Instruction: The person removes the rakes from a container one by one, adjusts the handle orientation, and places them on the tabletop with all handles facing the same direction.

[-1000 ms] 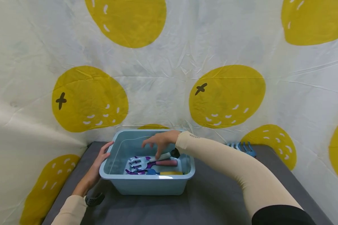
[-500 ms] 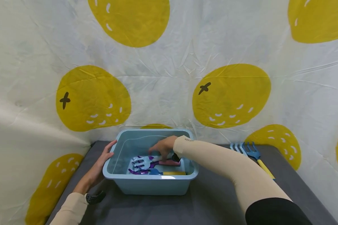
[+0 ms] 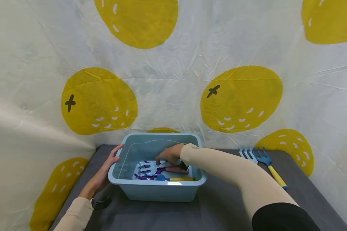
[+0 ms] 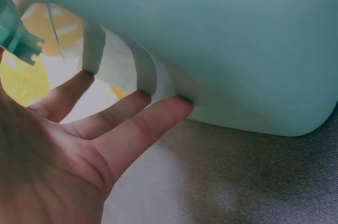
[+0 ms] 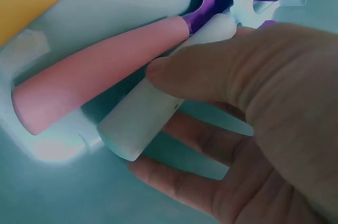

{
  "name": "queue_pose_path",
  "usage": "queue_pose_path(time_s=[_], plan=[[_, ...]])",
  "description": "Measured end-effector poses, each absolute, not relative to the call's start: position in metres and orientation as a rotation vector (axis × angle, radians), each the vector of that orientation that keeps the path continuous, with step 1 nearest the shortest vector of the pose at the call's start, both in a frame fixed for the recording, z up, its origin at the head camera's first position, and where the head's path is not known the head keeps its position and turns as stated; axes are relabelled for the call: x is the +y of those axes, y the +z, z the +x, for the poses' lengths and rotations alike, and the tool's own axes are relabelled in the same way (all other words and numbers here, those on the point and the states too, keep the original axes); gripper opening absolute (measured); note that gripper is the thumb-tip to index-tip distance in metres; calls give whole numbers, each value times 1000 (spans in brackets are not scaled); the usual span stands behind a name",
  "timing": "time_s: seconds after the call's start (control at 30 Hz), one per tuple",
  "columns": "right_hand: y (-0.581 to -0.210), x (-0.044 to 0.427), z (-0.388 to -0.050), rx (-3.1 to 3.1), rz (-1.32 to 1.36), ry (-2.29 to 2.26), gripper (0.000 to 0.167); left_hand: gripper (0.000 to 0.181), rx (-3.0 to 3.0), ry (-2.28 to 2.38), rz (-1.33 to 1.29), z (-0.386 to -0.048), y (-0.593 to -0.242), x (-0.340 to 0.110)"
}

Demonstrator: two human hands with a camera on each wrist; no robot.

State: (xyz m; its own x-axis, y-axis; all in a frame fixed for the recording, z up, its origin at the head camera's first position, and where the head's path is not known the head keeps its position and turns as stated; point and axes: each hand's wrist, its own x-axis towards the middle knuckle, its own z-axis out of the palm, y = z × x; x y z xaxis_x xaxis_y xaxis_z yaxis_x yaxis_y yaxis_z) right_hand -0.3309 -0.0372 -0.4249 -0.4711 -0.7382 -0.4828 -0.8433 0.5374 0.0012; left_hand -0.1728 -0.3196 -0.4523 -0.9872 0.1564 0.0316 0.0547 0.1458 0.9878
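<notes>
My right hand (image 3: 170, 154) reaches down inside a light blue plastic basin (image 3: 159, 192). In the right wrist view it grips the white handle of a small garden fork (image 5: 140, 123), thumb on top and fingers curled beneath. The fork's pale blue pronged head (image 3: 150, 167) points left over purple tool heads. A pink-handled tool (image 5: 100, 73) with a purple neck lies right beside it. Nearer the front wall is a blue tool with a yellow handle (image 3: 180, 179). My left hand (image 3: 105, 165) rests against the basin's left side; its straight fingertips touch the wall in the left wrist view.
Right of the basin, a light blue pronged tool (image 3: 248, 155) and a blue garden fork with a yellow handle (image 3: 277, 177) lie on the grey-covered table (image 3: 219, 205). A white curtain (image 3: 167, 96) printed with yellow fruit hangs behind.
My right hand has lowered into the basin, and its spread fingers have closed round the white handle. My left hand stays at the basin's side. The view has shifted slightly.
</notes>
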Motion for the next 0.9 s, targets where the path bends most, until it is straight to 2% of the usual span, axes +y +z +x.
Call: queue_pose_path(time_s=[0.4,0.57,0.8,0.9], plan=[[-426,-37,-336,2339,-1358,290,67,61,2348,1971,228,-172,-453,-319],[-416,-34,-331,2334,-1338,261,67,59,2332,1985,249,-174,-452,-319],[-395,-30,-331,2329,-1417,251,54,58,2352,1975,259,-176,-452,-320],[-383,-28,-332,2325,-1422,228,56,58,2358,1971,239,-175,-451,-320]])
